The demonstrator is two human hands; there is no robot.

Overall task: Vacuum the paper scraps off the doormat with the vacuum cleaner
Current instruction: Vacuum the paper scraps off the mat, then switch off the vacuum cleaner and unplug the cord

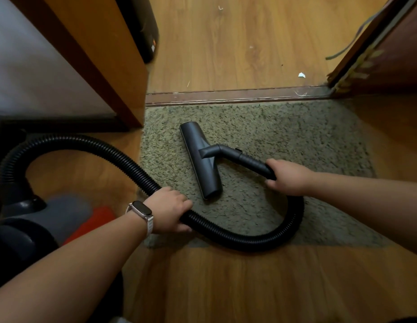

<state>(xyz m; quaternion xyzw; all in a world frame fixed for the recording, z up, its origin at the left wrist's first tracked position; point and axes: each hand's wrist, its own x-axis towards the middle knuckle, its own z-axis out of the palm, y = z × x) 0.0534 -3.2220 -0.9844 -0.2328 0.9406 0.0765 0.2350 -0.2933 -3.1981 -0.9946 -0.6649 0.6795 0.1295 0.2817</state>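
Head view: doormat (296, 136) lies flat on wood floor (226, 287); far edge butts against dark threshold strip (226, 96); far-left corner sits just beside foot of wood panel (105, 66); right edge has bare floor next to it.

Floor nozzle (200, 159) rests on mat, left of ctr, long axis running far-to-near at a slight angle; far end near the panel corner, near end close to left hand (170, 208); wide stretch of bare mat to nozzle's right, out to the mat edge.

Right hand (289, 177) is clamped round rigid tube (249, 160) where it meets the hose (226, 231), fingers curled over it, above mat ctr-right. Left hand grips the ribbed hose at mat's near-left edge, fingers wrapped round it; watch (141, 208) on that wrist.

Hose loops from right hand down along the near edge of mat, passes thru left hand, then arches over floor at left toward vacuum body (63, 213), low left, blurred.

Beyond threshold: white paper scrap (301, 75) on floor, near door (389, 54) at right; smaller scrap (220, 7) well further off, top of frame; open floor btw panel and door.
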